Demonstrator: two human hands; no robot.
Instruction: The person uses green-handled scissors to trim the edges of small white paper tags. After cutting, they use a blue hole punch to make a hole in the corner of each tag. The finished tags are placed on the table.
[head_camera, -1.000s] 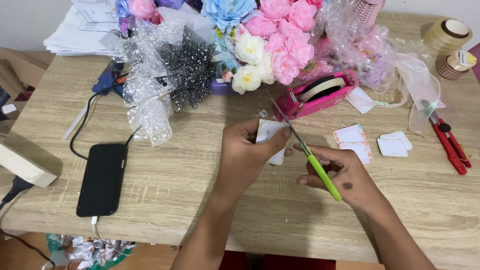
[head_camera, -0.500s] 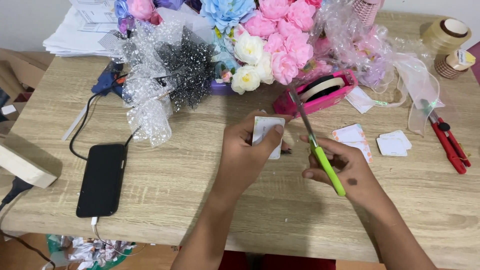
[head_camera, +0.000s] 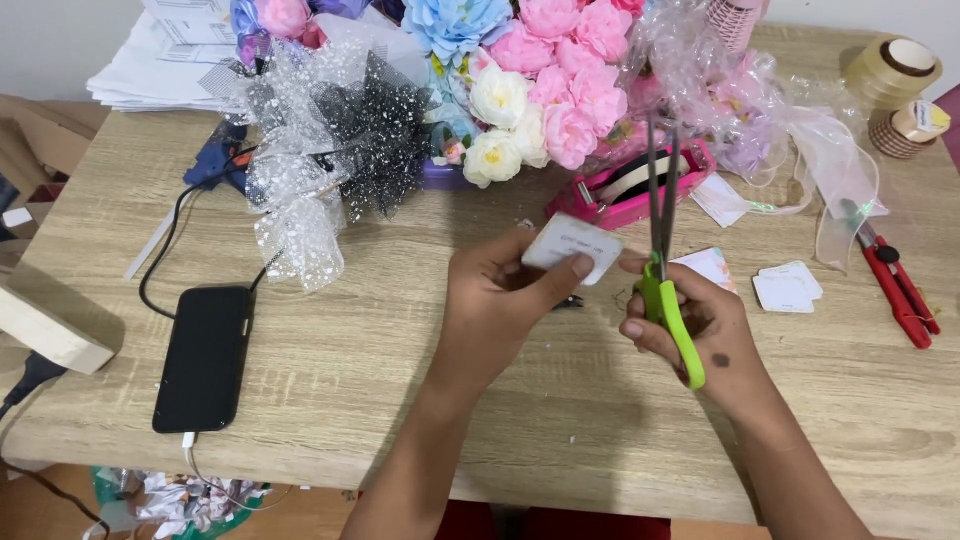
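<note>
Pinching one white card, left hand fingers clamped; right hand fingers gripping one green-handled scissors.

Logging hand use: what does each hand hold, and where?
Left hand pinches a small white card by its lower edge; right hand holds scissors by green handles.

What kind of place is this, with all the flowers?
Probably a home craft table for making bouquets. Fake flowers and sparkly netting crowd the wooden table, a pink tape dispenser sits nearby, and the right hand holds green scissors beside a small card.
</note>
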